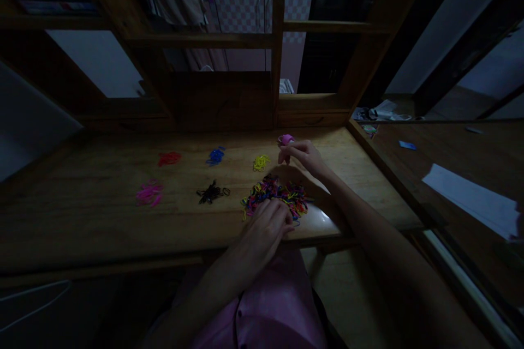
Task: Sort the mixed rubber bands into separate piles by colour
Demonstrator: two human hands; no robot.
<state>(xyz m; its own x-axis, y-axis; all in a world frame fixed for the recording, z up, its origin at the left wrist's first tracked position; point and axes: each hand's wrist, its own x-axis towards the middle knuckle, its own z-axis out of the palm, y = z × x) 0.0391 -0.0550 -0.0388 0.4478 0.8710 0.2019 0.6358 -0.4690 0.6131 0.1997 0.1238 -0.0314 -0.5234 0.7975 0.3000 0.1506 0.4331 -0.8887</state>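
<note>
A mixed heap of coloured rubber bands (282, 195) lies on the wooden desk (102, 218) in front of me. My left hand (268, 224) rests at the heap's near edge, fingers curled into the bands. My right hand (303, 154) is raised beyond the heap, fingertips pinched near a small pink pile (286, 139). Sorted piles lie apart on the desk: yellow (261, 162), blue (215, 156), red (169, 158), black (212, 192) and magenta (149, 194).
A wooden shelf frame (229, 98) rises at the back of the desk. To the right a second wooden surface (450, 158) carries white paper (475, 199), a blue card (407, 145) and small clutter (380, 112). The scene is dim.
</note>
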